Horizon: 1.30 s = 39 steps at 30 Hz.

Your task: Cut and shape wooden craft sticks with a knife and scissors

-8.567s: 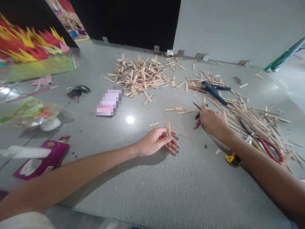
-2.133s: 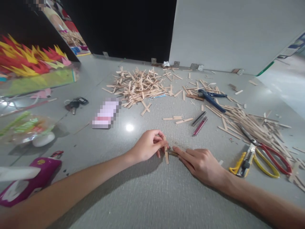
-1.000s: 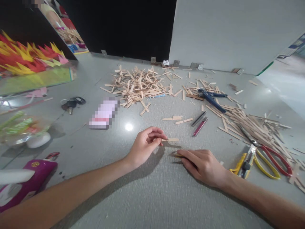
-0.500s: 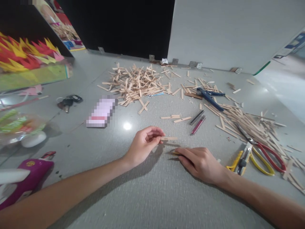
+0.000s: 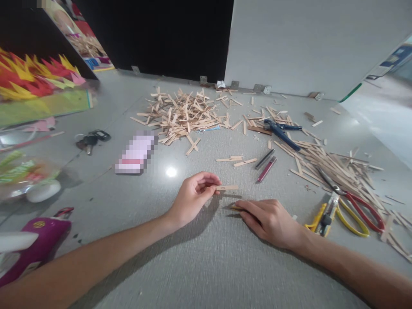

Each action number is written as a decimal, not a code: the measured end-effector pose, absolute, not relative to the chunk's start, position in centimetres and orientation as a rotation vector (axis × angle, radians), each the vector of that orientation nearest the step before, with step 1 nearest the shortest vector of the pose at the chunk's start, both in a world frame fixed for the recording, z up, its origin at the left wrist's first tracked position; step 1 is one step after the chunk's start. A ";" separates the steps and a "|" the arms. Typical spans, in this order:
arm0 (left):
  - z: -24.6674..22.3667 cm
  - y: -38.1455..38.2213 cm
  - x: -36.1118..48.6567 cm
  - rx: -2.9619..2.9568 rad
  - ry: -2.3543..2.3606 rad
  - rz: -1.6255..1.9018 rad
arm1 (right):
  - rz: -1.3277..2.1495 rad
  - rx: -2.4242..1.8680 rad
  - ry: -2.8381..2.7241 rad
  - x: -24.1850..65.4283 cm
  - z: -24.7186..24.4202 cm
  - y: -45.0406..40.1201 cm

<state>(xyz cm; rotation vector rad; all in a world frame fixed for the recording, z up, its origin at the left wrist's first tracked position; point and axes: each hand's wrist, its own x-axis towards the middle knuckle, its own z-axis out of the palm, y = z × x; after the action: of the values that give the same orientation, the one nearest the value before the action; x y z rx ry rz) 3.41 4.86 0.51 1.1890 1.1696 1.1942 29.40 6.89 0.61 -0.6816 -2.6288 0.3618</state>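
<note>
Between thumb and fingertips, my left hand (image 5: 195, 198) pinches a wooden craft stick (image 5: 229, 188), which points right and bears a small rectangular mark or slot near the fingers. My right hand (image 5: 268, 216) rests low on the grey surface, its fingers closed on a slim yellowish thing (image 5: 237, 207). Only its tip shows, so its kind is unclear. Beyond the hands lie notched craft sticks (image 5: 245, 162). A dark pen-like tool (image 5: 265, 159) and a maroon pen-like tool (image 5: 267, 169) lie side by side to their right.
A large heap of craft sticks (image 5: 183, 113) lies at the back. On the right are blue-handled pliers (image 5: 283, 133), scissors (image 5: 354, 214), a yellow cutter (image 5: 326, 216) and more sticks (image 5: 337, 167). Leftward lie a phone (image 5: 137, 152), keys (image 5: 90, 140) and a purple glue gun (image 5: 45, 236).
The view has shifted very slightly. Both hands keep the same pose and hold, and nothing else has visibly moved.
</note>
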 end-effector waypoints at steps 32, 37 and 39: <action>0.8 4.8 3.2 1.263 1.220 1.116 | 0.358 -0.653 -2.644 29.1 1.2 6.9; 0.6 4.8 3.2 1.256 1.220 1.105 | 0.374 -0.668 -2.652 29.2 1.1 6.9; 0.5 4.8 3.2 1.259 1.221 1.098 | 0.368 -0.671 -2.655 29.1 1.0 6.9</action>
<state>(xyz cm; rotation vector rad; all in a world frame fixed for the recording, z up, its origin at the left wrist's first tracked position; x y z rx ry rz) 3.24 4.83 0.51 1.2589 1.2210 1.0982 29.14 6.91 1.02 -0.6715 -2.6550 0.3677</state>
